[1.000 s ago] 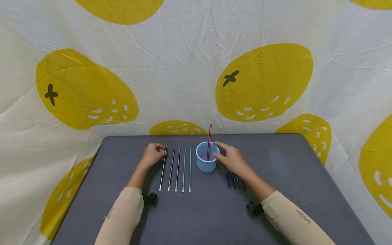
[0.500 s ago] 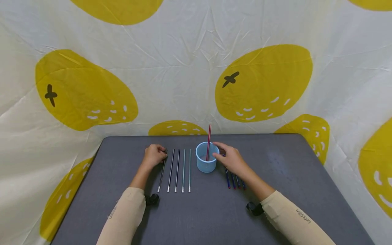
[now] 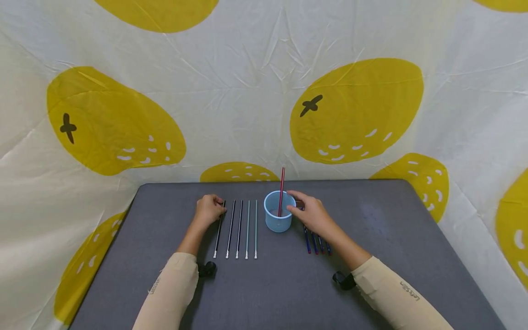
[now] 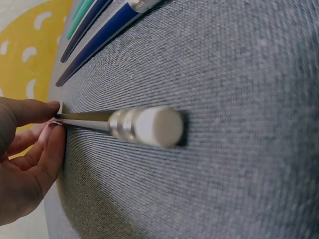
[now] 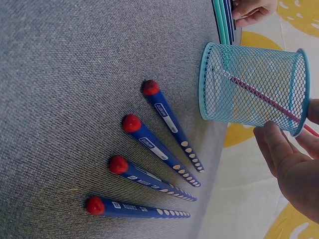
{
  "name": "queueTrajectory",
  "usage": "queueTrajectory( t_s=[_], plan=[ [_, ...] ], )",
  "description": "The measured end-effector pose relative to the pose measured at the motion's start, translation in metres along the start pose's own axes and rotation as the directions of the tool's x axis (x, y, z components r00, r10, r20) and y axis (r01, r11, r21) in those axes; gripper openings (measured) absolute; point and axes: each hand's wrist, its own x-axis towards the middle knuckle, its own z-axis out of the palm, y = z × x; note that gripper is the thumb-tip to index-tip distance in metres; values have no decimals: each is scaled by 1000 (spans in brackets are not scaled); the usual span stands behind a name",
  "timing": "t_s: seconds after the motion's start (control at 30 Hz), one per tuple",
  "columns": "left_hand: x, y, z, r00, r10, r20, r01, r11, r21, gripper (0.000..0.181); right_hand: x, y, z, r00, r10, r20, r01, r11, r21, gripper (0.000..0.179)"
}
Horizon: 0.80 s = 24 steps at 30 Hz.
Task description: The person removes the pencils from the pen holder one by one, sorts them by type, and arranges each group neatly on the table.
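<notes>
My left hand [image 3: 208,210] pinches the far end of a dark pencil [image 3: 218,236], the leftmost of a row. In the left wrist view its white eraser [image 4: 162,127] points at the camera, and thumb and fingertips meet at the other end. My right hand [image 3: 312,214] grips the rim of a light-blue mesh pen cup [image 3: 278,224], thumb and fingers on its right side. The cup stands upright with a red pencil [image 3: 282,183] leaning in it, as the right wrist view also shows through the mesh [image 5: 254,64].
Two dark pencils [image 3: 239,231] and two teal pencils [image 3: 248,233] lie parallel between the left hand and the cup. Several blue pencils with red ends [image 5: 159,149] lie under the right forearm. A fruit-print cloth [image 3: 247,114] hangs behind the grey table [image 3: 268,293].
My left hand has shifted slightly right and down along the leftmost pencil, whose far end sits a little lower. The right hand and cup have stayed in place.
</notes>
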Motion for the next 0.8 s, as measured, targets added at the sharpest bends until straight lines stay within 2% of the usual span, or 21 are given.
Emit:
queueTrajectory(
  t_s=[0.17, 0.5, 0.63, 0.73, 0.8],
  plan=[
    [-1, -1, 0, 1000, -5, 6, 5, 1000, 31, 24, -1, 0, 0, 1000, -1, -3, 1, 1000, 2, 51],
    [-4, 3, -6, 998, 55, -7, -55, 998, 6, 30, 0, 3, 0, 1000, -6, -6, 6, 1000, 26, 51],
    [-5, 9, -10, 998, 64, -25, -64, 998, 11, 32, 0, 3, 0, 1000, -4, -2, 4, 999, 32, 51],
    [-6, 18, -13, 994, 100, -42, -99, 995, 29, 34, 0, 3, 0, 1000, -4, 1, 4, 1000, 30, 51],
    [-8, 26, -14, 992, 124, -35, -123, 992, 4, 36, -1, 2, 0, 1000, 0, 2, 0, 1000, 30, 51]
  ],
)
